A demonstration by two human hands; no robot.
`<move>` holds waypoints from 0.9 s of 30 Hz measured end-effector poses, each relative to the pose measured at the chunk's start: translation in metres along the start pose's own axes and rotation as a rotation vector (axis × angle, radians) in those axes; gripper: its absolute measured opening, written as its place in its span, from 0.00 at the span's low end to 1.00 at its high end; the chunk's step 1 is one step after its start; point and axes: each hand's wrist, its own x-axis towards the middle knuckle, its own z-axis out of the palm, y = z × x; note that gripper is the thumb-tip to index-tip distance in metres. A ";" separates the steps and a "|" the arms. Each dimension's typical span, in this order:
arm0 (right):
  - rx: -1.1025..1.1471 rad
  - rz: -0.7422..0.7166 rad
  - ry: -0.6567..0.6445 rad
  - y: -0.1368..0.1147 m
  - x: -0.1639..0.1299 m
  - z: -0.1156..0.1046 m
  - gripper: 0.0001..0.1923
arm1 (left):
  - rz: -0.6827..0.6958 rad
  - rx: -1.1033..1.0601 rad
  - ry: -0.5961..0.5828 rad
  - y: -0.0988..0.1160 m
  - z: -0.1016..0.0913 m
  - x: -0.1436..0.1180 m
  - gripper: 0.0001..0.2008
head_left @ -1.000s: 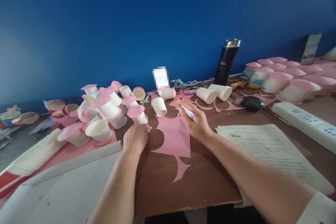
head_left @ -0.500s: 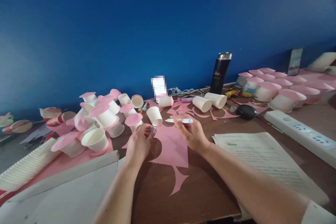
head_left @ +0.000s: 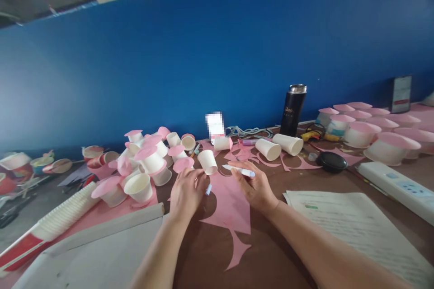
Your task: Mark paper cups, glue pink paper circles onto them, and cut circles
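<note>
My right hand (head_left: 256, 187) grips a white marker (head_left: 242, 171) with a pale purple end, its tip pointing left. The small pale purple marker cap (head_left: 208, 189) is on or just above the pink paper, beside my left hand (head_left: 187, 193). That hand's fingers are loosely bent and apart, close to a tilted white paper cup (head_left: 207, 162). I cannot tell whether they touch the cup. Under and between my hands lies a sheet of pink paper (head_left: 230, 203) with round cut-outs.
Paper cups with pink discs (head_left: 151, 158) crowd the left, beside a long stack of cups (head_left: 68, 210). At the right are a black bottle (head_left: 293, 110), a black round container (head_left: 331, 161), a power strip (head_left: 396, 187), printed sheets (head_left: 346, 226) and more disc-topped cups (head_left: 389, 146).
The cap has left my left fingers, which have opened and moved toward the tilted cup. My right hand keeps the marker. The view has tilted up, showing a yellow hair claw above.
</note>
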 end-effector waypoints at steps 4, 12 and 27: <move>-0.029 -0.022 -0.031 0.002 -0.002 0.001 0.12 | 0.012 0.081 -0.027 0.017 -0.025 0.045 0.13; -0.071 -0.056 0.009 0.007 -0.001 0.000 0.13 | -0.260 0.104 -0.421 0.031 0.007 0.137 0.06; -0.008 0.000 0.232 0.015 0.004 0.002 0.19 | -0.508 -1.144 -0.102 0.042 -0.004 0.051 0.12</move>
